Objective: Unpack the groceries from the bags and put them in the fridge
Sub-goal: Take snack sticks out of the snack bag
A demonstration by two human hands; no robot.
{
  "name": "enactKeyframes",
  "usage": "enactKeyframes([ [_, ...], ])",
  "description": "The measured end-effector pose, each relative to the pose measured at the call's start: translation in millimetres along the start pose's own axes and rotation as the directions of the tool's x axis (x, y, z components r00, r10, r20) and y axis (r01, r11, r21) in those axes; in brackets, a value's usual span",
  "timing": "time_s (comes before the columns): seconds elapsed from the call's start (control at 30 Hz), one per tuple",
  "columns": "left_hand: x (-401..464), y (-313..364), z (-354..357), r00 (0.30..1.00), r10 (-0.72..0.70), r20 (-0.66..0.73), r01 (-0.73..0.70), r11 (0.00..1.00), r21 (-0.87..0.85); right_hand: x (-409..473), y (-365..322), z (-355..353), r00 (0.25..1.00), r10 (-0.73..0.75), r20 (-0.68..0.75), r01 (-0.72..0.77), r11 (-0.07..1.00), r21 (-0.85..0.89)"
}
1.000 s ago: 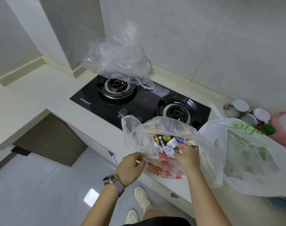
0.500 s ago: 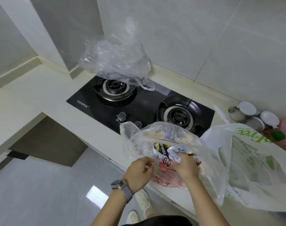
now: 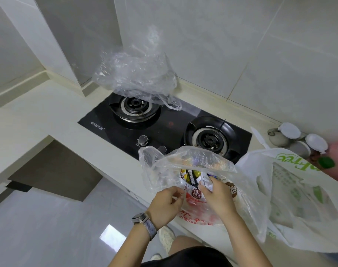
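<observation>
The clear grocery bag [image 3: 195,170] sits at the counter's front edge, just in front of the black gas hob [image 3: 164,130], its mouth held open and stuffed with small snack packets [image 3: 193,182]. The left hand [image 3: 165,205] pinches the near rim of the bag, fingers curled on the film. The right hand [image 3: 218,197] reaches into the mouth and closes around packets, though which one it grips I cannot tell, as the plastic and fingers hide the contact.

The main risk seems to be the bag's perch: part of it overhangs the counter edge in front of the hob, so a sharp pull on one packet could drag the whole bag forward and spill it to the floor. The thin film could also tear at the pinched rim. Loose packets may ride out with the chosen one.

To the right of the hob, a white bag with green print [image 3: 291,193] leans against the clear one and could slump if its neighbour shifts. On the hob's far-left burner lies an empty crumpled bag [image 3: 137,74], a hazard only if that burner is lit.
</observation>
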State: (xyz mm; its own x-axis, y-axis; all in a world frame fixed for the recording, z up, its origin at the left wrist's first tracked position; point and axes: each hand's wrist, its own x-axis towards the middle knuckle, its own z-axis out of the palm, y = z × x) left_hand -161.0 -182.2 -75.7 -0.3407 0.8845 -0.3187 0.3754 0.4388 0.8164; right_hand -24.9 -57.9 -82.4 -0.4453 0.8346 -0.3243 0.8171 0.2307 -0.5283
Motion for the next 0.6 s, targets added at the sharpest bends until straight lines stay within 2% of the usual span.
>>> enactKeyframes([
  [0.13,7.4,-0.2,-3.1,1.0,-0.002,-0.012,0.002,1.0,-0.011,4.1,-3.8,-3.9,0.996,-0.083,-0.03,0.085,0.995,0.059],
  [0.37,19.6,8.5,-6.4,1.0,-0.013,-0.018,0.011,0.998,-0.065,13.3,-9.6,-12.0,0.994,-0.108,-0.013,0.108,0.992,0.06],
  [0.5,24.6,16.9,-5.0,0.999,0.038,0.0,-0.037,0.987,-0.156,15.0,-24.6,-14.0,0.993,-0.117,-0.031,0.121,0.971,0.205],
  [0.6,30.7,18.6,-0.1,0.989,0.147,-0.019,-0.148,0.986,-0.073,11.7,-38.0,-17.9,0.996,-0.094,0.011,0.081,0.91,0.406],
])
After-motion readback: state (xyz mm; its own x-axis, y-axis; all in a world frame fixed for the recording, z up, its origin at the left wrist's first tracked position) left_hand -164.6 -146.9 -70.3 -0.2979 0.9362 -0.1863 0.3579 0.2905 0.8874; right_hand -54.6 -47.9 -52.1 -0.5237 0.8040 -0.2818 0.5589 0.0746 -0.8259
